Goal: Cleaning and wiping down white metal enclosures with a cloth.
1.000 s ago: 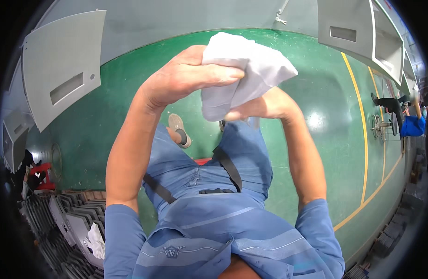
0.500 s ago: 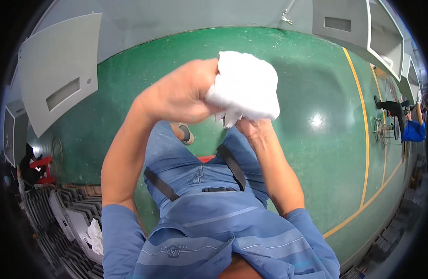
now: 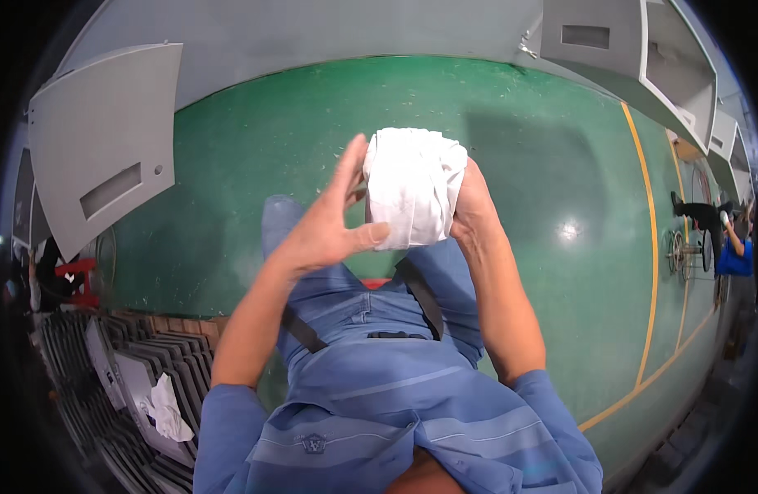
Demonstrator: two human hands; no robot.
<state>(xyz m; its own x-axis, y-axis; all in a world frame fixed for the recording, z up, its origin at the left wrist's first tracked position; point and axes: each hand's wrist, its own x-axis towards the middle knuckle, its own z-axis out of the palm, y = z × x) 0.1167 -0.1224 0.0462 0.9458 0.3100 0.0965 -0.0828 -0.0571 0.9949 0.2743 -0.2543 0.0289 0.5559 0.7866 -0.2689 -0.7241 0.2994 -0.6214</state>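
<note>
A white cloth, folded into a thick bundle, is held up in front of my body above my knees. My left hand grips it from the left, the thumb across its lower corner and the fingers along its left side. From the right, my right hand clasps the bundle; most of its fingers are hidden behind the fabric.
A grey panel with a rectangular cutout hangs at the left. Stacked grey panels stand at lower left with another white cloth on them. Grey cabinets are at upper right. Far right, a person is beside a wheeled item.
The white cloth has come lower and slightly left, and its folded side now shows. My left hand has shifted from gripping its upper left to its lower left, with fingers more spread.
</note>
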